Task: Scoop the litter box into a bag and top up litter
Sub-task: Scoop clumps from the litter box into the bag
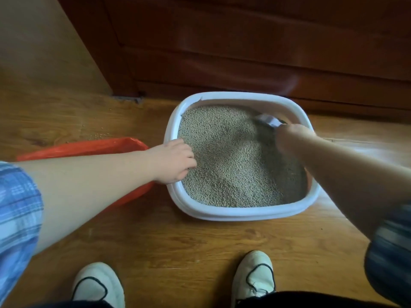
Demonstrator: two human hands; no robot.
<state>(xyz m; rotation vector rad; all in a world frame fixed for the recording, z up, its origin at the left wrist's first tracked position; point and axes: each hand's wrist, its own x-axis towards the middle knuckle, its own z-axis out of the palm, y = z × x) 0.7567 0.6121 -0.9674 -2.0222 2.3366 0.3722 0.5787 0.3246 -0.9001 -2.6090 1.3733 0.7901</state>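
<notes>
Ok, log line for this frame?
left hand: grips litter box rim | right hand: holds scoop in litter | red bag: beside box

A white litter box with rounded corners sits level on the wooden floor. It is filled with grey-beige pellet litter, raked into uneven furrows. A pale, motion-blurred scoop is at the litter's 2 o'clock corner. An orange-red plastic bag lies just beside the box at 9 o'clock.

A litter box on the floor, just before a cabinet, holding litter; scoop in its far right corner; bag just beside its left side.
</notes>
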